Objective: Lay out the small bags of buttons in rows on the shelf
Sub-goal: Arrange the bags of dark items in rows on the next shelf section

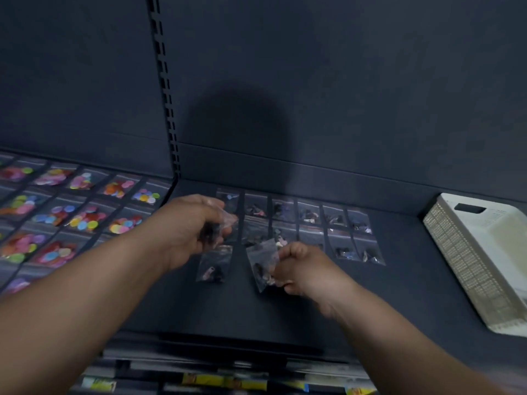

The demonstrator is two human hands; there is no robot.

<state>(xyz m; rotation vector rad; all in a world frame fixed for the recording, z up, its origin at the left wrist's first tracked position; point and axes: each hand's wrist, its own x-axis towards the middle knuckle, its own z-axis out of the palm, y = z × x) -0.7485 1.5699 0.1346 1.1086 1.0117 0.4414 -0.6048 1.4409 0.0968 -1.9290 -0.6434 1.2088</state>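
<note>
Left hand [194, 226]: fingers [209, 203] curled round small bunch of clear bags [221, 223], held over shelf [214, 309] near back left corner. Right hand [302, 269]: fingers [289, 252] pinch one bag of dark buttons [263, 263], just above middle of shelf. Two rows of bags [310, 220] lie flat along back edge. Lone bag [214, 265] lies in front of rows, left end. White basket [479, 260] at right edge. Bright button bags [79, 212] cover next shelf on left.
</note>
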